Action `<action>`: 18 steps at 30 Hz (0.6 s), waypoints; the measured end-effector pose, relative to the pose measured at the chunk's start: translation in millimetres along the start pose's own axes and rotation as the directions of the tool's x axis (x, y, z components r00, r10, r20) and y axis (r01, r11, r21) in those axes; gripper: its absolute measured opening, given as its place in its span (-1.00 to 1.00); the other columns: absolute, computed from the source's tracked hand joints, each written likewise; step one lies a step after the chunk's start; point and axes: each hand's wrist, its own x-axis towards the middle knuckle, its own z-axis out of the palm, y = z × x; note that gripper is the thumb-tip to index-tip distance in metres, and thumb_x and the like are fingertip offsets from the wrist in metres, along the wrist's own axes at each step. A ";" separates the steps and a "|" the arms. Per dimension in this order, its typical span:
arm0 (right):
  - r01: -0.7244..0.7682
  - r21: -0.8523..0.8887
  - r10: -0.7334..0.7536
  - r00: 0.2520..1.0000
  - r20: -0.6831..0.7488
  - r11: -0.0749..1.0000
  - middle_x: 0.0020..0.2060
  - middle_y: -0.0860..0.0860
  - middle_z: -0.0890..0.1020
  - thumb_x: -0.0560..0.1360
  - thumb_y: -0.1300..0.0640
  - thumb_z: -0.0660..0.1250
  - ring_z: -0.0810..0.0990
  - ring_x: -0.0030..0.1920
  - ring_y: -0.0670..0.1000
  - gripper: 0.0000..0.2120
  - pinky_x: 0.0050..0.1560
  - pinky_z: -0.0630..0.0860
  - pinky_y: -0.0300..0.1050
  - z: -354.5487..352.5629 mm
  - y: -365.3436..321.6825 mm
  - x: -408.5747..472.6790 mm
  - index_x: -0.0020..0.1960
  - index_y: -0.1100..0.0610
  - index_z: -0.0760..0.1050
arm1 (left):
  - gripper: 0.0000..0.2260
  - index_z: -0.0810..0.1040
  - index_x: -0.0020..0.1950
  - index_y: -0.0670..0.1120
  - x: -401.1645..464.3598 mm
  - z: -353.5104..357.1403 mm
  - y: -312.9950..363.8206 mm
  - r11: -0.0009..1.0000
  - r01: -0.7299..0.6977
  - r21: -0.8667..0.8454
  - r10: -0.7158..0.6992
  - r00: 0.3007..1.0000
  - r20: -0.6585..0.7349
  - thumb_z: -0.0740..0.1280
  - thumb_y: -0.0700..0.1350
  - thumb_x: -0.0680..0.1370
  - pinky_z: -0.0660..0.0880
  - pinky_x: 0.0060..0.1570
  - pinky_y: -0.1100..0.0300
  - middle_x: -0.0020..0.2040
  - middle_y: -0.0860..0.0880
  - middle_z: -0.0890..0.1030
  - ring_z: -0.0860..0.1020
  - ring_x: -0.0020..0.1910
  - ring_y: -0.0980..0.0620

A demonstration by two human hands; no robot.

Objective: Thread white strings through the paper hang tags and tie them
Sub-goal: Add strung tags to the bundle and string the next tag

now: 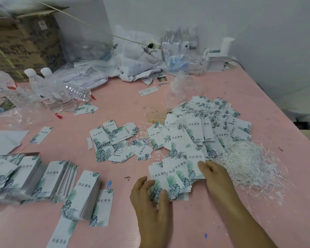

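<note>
Pink table [213, 221]: hands [183, 187] gather fanned hang tags [175, 174]; bottles [52, 90] behind.

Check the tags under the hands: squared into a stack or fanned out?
Fanned out: the tags overlap in a spread, edges offset, between the left hand and right hand.
</note>
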 end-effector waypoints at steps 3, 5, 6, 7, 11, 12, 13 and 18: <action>0.034 0.066 -0.038 0.998 0.056 0.997 -0.16 0.28 0.62 0.62 0.07 0.25 0.58 -0.17 0.19 -0.68 0.01 0.50 0.16 3.0 -2.5 -32.4 -0.10 0.33 0.52 | -0.65 0.57 0.08 0.01 -12.6 -6.5 4.8 0.957 0.173 -0.233 -0.158 0.984 0.080 0.36 0.10 0.35 0.45 -0.06 0.41 0.04 -0.05 0.62 0.57 -0.05 0.09; 0.021 0.070 -0.038 0.967 0.252 0.997 -0.23 0.25 0.62 0.60 0.09 0.29 0.52 -0.25 0.01 -0.71 -0.05 0.49 0.17 14.6 -2.6 -55.5 -0.14 0.31 0.53 | -0.58 0.65 0.05 -0.07 -18.9 -8.1 3.8 0.826 0.387 -0.410 -0.306 0.918 0.251 0.42 0.10 0.26 0.53 -0.20 0.32 -0.11 -0.15 0.69 0.62 -0.22 0.05; 0.022 0.026 -0.030 0.947 0.320 0.999 -0.24 0.22 0.63 0.59 0.08 0.30 0.51 -0.26 -0.03 -0.71 -0.09 0.50 0.14 20.8 -1.6 -64.3 -0.16 0.30 0.52 | -0.59 0.67 0.06 -0.10 -20.4 -9.5 2.9 0.744 0.485 -0.460 -0.357 0.870 0.340 0.45 0.05 0.28 0.57 -0.23 0.26 -0.11 -0.17 0.71 0.65 -0.22 0.01; 0.057 -0.040 -0.039 0.938 0.343 0.998 -0.25 0.16 0.62 0.59 0.04 0.30 0.51 -0.27 -0.06 -0.69 -0.12 0.50 0.10 26.1 0.3 -70.3 -0.19 0.26 0.51 | -0.65 0.68 0.08 -0.15 -20.9 -10.5 3.8 0.648 0.580 -0.494 -0.420 0.813 0.404 0.46 -0.05 0.33 0.60 -0.23 0.20 -0.09 -0.20 0.72 0.67 -0.18 -0.04; 0.288 -0.371 -0.255 0.957 0.135 0.883 -0.31 -0.07 0.47 0.56 -0.12 0.21 0.47 -0.32 -0.09 -0.67 -0.28 0.42 -0.10 27.9 -0.4 -64.5 -0.31 0.02 0.36 | -0.79 0.69 -0.11 -0.26 -21.3 -20.1 -8.0 0.423 0.752 -0.506 -0.633 0.645 0.429 0.25 -0.34 0.57 0.63 -0.45 0.07 -0.15 -0.34 0.69 0.69 -0.33 -0.16; 0.340 -0.360 -0.320 0.940 0.117 0.869 -0.31 -0.10 0.44 0.57 -0.07 0.24 0.45 -0.32 -0.10 -0.70 -0.29 0.40 -0.13 27.7 -2.3 -59.0 -0.31 -0.03 0.34 | -0.75 0.69 -0.12 -0.26 -20.7 -20.3 -13.1 0.421 0.760 -0.495 -0.657 0.632 0.411 0.23 -0.32 0.60 0.62 -0.46 0.08 -0.15 -0.34 0.69 0.69 -0.33 -0.16; 0.381 -0.349 -0.354 0.925 0.141 0.856 -0.32 -0.12 0.41 0.57 -0.02 0.27 0.43 -0.31 -0.11 -0.72 -0.28 0.39 -0.14 29.1 -3.9 -53.5 -0.30 -0.06 0.33 | -0.75 0.69 -0.11 -0.25 -19.8 -19.9 -12.6 0.412 0.771 -0.486 -0.680 0.615 0.398 0.23 -0.29 0.61 0.62 -0.44 0.08 -0.14 -0.33 0.70 0.71 -0.29 -0.17; 0.508 -0.375 -0.395 0.854 0.339 0.776 -0.27 -0.12 0.44 0.55 -0.07 0.26 0.45 -0.26 -0.12 -0.74 -0.22 0.41 -0.15 47.2 -5.7 -49.4 -0.23 0.05 0.47 | -0.72 0.67 -0.01 -0.20 -8.0 -16.4 -2.7 0.280 0.798 -0.533 -0.662 0.563 0.495 0.26 -0.03 0.60 0.62 -0.36 0.05 -0.08 -0.26 0.71 0.72 -0.19 -0.13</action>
